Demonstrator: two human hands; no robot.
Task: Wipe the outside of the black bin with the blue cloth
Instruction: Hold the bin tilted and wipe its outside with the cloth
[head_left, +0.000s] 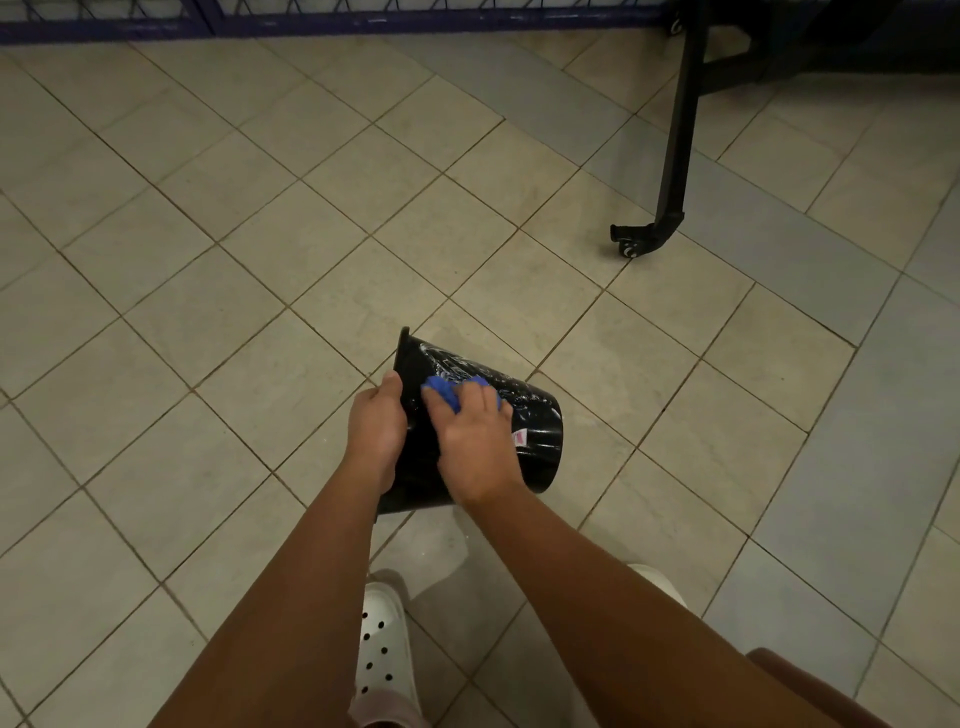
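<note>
The black bin (537, 434) is held on its side above the tiled floor, with its open rim to the left and its base to the right. Wet soapy streaks shine on its upper wall. My left hand (375, 428) grips the rim, thumb on the outside. My right hand (475, 439) presses the blue cloth (441, 391) flat against the bin's outer wall near the rim. Most of the cloth is hidden under my fingers. A small pink label (519, 439) shows on the wall beside my right hand.
Beige floor tiles (260, 312) spread all around. A black metal leg with a caster wheel (647, 236) stands at the upper right. A dark blue railing (311, 21) runs along the top edge. My white perforated shoe (384, 644) is below the bin.
</note>
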